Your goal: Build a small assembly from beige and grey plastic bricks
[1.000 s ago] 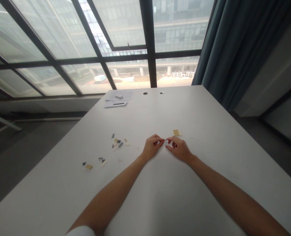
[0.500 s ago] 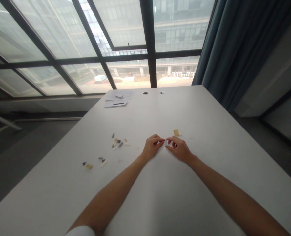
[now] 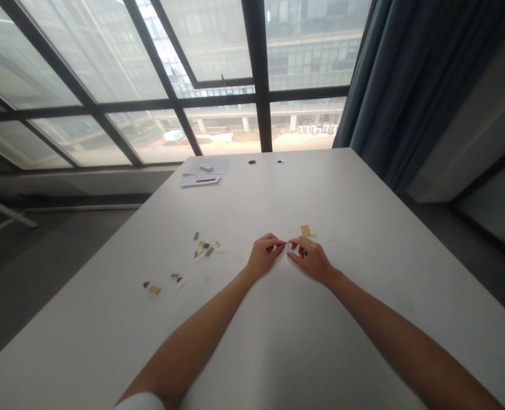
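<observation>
My left hand and my right hand meet fingertip to fingertip over the middle of the white table. Both are closed in a pinch on a small grey piece held between them, just above the tabletop. A tan studded plate lies on the table right behind my right hand. Left of my left hand lies a cluster of small loose pieces, grey, tan and white. Further left and nearer lie a few more pieces and a tan piece.
Papers lie at the table's far left corner. Two dark round holes sit near the far edge. Big windows stand behind the table and a dark curtain hangs at the right.
</observation>
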{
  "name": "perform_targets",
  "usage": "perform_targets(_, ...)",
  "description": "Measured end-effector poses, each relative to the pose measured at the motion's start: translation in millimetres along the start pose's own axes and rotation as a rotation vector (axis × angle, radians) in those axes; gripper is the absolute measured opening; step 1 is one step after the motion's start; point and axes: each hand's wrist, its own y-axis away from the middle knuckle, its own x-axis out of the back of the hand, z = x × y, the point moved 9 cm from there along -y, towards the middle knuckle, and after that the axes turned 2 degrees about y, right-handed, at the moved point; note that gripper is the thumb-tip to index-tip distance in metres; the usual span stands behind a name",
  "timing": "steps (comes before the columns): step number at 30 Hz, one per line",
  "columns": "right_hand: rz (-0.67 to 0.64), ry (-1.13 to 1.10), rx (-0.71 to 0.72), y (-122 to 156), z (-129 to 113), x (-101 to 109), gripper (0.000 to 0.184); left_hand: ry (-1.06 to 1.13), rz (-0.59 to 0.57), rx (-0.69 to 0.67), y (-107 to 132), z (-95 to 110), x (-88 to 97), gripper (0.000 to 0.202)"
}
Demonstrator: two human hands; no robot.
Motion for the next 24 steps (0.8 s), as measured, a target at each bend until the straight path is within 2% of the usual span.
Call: perform_targets(24, -0.005, -0.006, -0.006, 1.0, 4.5, -1.4, 0.024, 0.002, -0.003, -0.003, 0.6, -0.1, -0.5, 0.018)
